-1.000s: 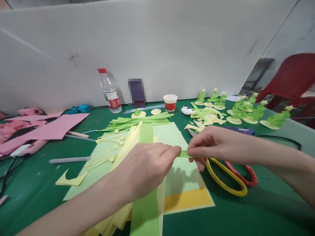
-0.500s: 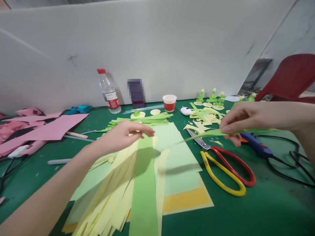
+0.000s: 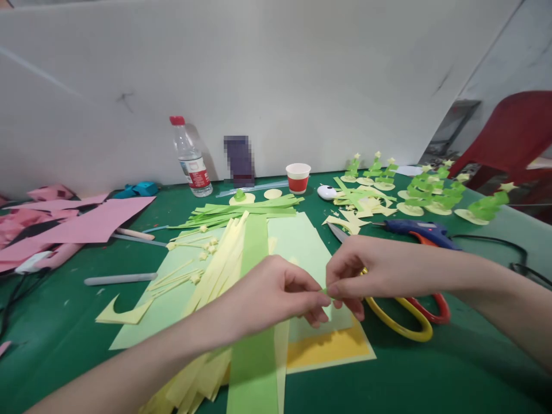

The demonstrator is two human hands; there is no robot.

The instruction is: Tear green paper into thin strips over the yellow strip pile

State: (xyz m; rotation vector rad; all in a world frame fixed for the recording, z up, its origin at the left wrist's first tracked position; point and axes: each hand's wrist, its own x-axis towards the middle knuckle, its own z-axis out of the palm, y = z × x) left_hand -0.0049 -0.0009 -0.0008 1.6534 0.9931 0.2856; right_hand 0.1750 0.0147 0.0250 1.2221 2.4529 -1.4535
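Observation:
My left hand (image 3: 293,293) and my right hand (image 3: 351,276) meet fingertip to fingertip above the paper sheets. Both pinch a small bit of green paper strip (image 3: 326,291), mostly hidden by the fingers. Below them lie pale green sheets (image 3: 302,236), a wide green strip (image 3: 252,368) and a bundle of pale yellow strips (image 3: 215,270). Scissors with yellow and red handles (image 3: 409,322) lie partly under my right hand. Small yellow paper stars (image 3: 211,249) rest on the sheet to the left.
Behind stand a bottle (image 3: 194,167), a paper cup (image 3: 298,178) and several small green paper trees (image 3: 425,190). A blue glue gun (image 3: 418,227) with its cable lies at the right. Pink paper (image 3: 99,221) is at the left, a white stick (image 3: 121,279) nearer.
My left hand has moved right and nearer, my right hand left and down, and they have come together. The long green strip stretched from my right hand is now mostly hidden.

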